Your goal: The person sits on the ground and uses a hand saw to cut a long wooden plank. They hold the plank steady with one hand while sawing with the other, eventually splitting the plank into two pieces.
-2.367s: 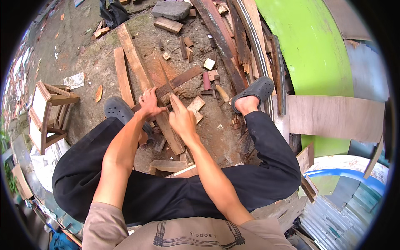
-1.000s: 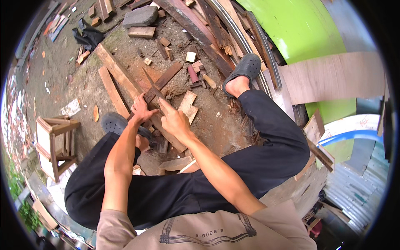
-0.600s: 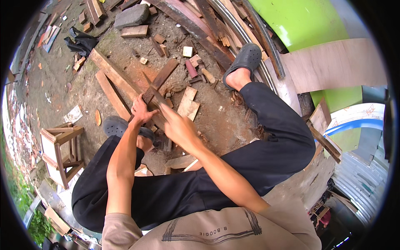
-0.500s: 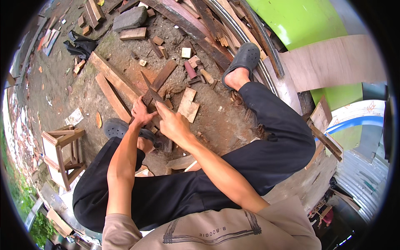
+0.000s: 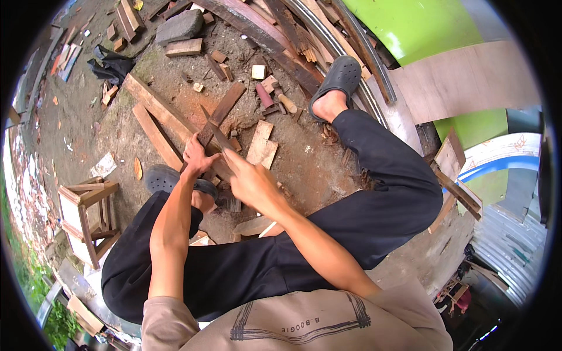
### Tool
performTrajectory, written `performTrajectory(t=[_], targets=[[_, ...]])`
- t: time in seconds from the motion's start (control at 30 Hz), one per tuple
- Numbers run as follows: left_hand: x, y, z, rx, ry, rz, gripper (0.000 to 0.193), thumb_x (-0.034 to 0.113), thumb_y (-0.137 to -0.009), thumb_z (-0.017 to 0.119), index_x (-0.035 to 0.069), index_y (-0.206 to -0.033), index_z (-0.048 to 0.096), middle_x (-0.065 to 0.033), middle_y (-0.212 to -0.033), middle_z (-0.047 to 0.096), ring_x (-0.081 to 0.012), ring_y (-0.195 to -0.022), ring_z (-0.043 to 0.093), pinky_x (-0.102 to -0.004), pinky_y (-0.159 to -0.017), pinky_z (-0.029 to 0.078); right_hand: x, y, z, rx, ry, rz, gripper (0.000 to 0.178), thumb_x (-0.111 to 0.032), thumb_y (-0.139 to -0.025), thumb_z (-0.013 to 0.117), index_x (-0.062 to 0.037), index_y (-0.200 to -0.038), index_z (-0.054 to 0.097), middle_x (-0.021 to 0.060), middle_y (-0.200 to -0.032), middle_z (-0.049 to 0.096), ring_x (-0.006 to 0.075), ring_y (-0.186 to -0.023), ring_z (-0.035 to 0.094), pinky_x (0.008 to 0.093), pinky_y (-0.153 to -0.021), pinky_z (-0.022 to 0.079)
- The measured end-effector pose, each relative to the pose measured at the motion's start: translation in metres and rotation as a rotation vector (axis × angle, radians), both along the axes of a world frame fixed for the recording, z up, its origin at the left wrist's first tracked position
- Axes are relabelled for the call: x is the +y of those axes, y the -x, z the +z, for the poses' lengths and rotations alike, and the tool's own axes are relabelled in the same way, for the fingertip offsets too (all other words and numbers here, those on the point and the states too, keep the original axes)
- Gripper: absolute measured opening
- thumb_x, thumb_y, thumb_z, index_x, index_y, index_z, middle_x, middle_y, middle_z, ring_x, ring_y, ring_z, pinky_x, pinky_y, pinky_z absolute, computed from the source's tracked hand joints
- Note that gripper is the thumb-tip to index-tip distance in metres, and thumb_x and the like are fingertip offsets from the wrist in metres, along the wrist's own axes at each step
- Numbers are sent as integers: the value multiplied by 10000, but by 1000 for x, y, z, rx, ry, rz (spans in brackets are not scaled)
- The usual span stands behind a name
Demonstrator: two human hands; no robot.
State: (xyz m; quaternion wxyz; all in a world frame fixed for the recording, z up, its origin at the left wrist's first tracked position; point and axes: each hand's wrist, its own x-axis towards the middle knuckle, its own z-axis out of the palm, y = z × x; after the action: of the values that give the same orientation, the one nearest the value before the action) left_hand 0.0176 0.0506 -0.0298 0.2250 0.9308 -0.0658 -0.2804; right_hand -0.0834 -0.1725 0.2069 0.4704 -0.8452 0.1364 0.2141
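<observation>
beneath the left hand (image 5: 198, 158), held in its grasp, lies a dark wood strip (image 5: 228, 103). the right hand (image 5: 254, 185) grips a saw (image 5: 219, 137) across it.

Place: outdoor woodworking yard | bare ground (image 5: 310, 181) | handsaw (image 5: 218, 134) | scattered wood offcuts (image 5: 261, 146) | piled timbers (image 5: 263, 37) | greenery (image 5: 61, 319)

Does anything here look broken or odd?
Yes: a dark board in the pile near the right shoe seems to end in jagged splinters, unlike the squarely cut small block nearby.
</observation>
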Motion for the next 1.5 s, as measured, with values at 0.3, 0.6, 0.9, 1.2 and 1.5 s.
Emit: performTrajectory(t=[0.3, 0.6, 0.9, 1.2, 1.5], targets=[[-12, 0, -2, 16, 9, -15, 1242, 535, -641, 865, 79, -1555, 158, -230, -1541, 254, -409, -1464, 222, -571, -1166, 167, 6, -11, -40, -71, 19, -50, 681, -115, -824, 606, -173, -1490, 474, 247, -760, 683, 416, -611, 665, 505, -632, 558], [-14, 2, 21, 42, -42, 16, 1229, 520, -659, 857, 52, -1550, 153, -253, -1544, 233, -425, -1487, 158, -588, -1173, 140, -15, 66, 8, -177, 52, -40, 662, -95, -837, 575, -191, -1486, 486, 262, -969, 703, 416, -764, 706, 514, -675, 553], [-6, 8, 8, -3, -26, 31, 1203, 506, -645, 858, 78, -1548, 188, -226, -1534, 271, -405, -1475, 205, -586, -1165, 158, -6, 41, 14, 12, 36, 14, 687, -135, -840, 613, -220, -1502, 451, 303, -959, 683, 479, -811, 674, 541, -755, 557], [-14, 3, 10, 21, 28, 22, 1192, 511, -646, 851, 82, -1545, 196, -238, -1536, 273, -413, -1469, 215, -584, -1163, 160, 9, -15, -52, -21, 34, -31, 655, -148, -843, 626, -188, -1481, 480, 266, -777, 684, 450, -694, 682, 529, -666, 568], [-10, -1, 11, 14, -46, 30, 1220, 527, -645, 858, 89, -1556, 175, -229, -1536, 272, -413, -1471, 212, -580, -1174, 149, -6, 27, -7, -62, 93, -4, 661, -116, -821, 611, -194, -1469, 505, 236, -828, 703, 412, -675, 688, 485, -682, 579]])
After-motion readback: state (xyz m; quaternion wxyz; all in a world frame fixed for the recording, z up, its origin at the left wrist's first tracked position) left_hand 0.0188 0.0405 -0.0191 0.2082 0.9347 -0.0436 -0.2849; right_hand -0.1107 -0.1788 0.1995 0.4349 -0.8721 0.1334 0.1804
